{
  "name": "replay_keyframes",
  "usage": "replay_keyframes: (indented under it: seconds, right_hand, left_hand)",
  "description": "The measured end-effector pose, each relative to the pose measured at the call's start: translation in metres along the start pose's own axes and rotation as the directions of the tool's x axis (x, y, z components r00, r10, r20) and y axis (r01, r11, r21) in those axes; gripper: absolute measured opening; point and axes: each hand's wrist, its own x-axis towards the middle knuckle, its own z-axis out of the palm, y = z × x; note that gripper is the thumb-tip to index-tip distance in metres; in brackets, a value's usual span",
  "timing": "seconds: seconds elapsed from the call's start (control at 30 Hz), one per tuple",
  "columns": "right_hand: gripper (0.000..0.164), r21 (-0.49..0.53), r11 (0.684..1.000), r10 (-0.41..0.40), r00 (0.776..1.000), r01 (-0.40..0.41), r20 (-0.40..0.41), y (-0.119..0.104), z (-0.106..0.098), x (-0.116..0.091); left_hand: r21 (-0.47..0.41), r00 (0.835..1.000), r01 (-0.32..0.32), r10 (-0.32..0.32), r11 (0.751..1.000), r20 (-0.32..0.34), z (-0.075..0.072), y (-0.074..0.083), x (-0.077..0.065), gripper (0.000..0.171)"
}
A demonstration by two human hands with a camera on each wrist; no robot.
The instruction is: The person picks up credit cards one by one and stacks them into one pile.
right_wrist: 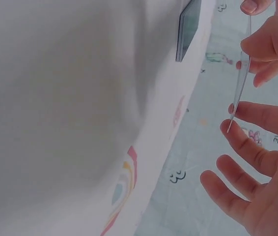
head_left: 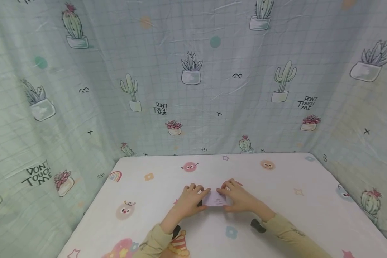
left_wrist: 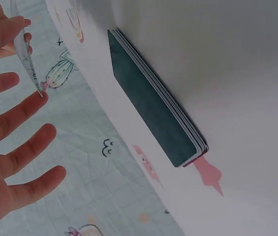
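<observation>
A thin, pale lilac card (head_left: 214, 198) is held up between both hands, over the table. My left hand (head_left: 191, 200) pinches its left end between thumb and fingers. The other end is pinched by my right hand (head_left: 240, 197). In the left wrist view the card (left_wrist: 25, 59) is seen nearly edge-on, touching a fingertip of the left hand (left_wrist: 11, 132); the right wrist view shows it as a thin sliver too. Below the hands, a neat stack of dark green-backed cards (left_wrist: 151, 98) lies on the table. In the head view the left hand mostly hides that stack.
The white table (head_left: 277, 186) carries printed cartoon figures, stars and flowers. A cactus-print cloth (head_left: 213, 93) hangs behind it and along both sides. Dark wrist cameras (head_left: 258, 226) sit at the cuffs.
</observation>
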Motion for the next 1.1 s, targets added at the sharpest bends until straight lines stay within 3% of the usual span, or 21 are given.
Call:
replay_keyframes:
  seconds: [0.2,0.57,1.1]
  right_hand:
    - [0.053,0.017,1.0,-0.009,1.0,0.009,0.015,-0.004,0.001,0.005]
    - [0.052,0.015,0.999,-0.049,0.998,0.05,-0.032,-0.013,0.004,0.014]
    - [0.056,0.091,0.994,-0.058,0.998,0.054,0.036,-0.026,0.012,0.028]
  left_hand:
    - [-0.007,1.0,0.007,-0.007,1.0,-0.002,-0.001,-0.005,-0.007,0.054]
    - [-0.078,0.999,0.035,-0.035,0.996,-0.003,-0.005,-0.015,-0.023,0.054]
    - [-0.104,0.998,0.057,-0.059,0.993,-0.017,-0.001,-0.028,-0.042,0.051]
